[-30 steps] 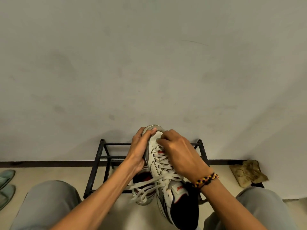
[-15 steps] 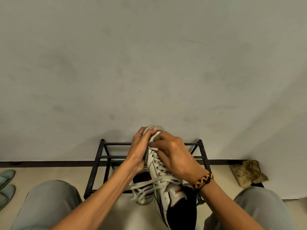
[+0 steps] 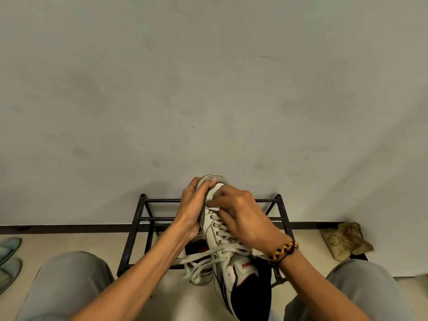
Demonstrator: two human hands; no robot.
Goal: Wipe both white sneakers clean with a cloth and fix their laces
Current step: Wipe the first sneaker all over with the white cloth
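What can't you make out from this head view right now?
- Cloth: only a white corner shows under the right hand.
- Second sneaker: mostly hidden behind the held sneaker and left hand.
- Held sneaker's heel: cut off by the bottom edge.
- Red tongue logo: too small to read.

Black metal rack (image 3: 139, 218) against a grey wall (image 3: 208, 89); green slippers (image 3: 9, 258) far left, crumpled brown rag (image 3: 345, 242) far right.
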